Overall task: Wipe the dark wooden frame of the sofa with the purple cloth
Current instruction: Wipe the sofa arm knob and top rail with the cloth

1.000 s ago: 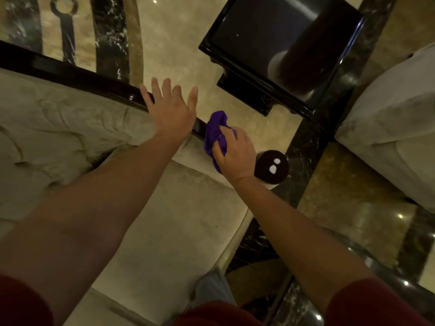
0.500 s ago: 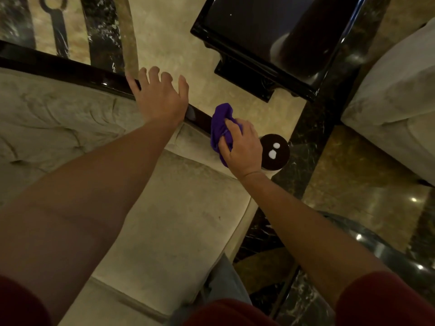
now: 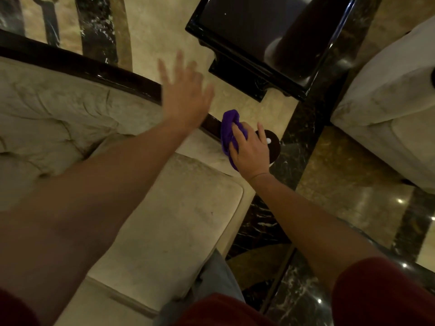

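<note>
— Both hands are over the sofa's arm, yes? What is the right hand doing?

— It grips the purple cloth, bunched under the fingers, and presses it on the dark wooden frame near its rounded end knob. The knob shows a bright glint and sits just beyond the knuckles.

— And the left hand?

— Spread flat, fingers apart and blurred, holding nothing. It is above the frame rail, a little farther along from the cloth. Whether the palm touches the wood cannot be told.

— Where does the rail run?

— It curves from the far left edge down to the knob, along the top of the beige upholstery. The seat cushion lies under both forearms.

— Anything else nearby?

— A glossy black side table stands on the marble floor beyond the hands, and a second pale seat sits at the right. Dark red sleeves cover the upper arms.
</note>
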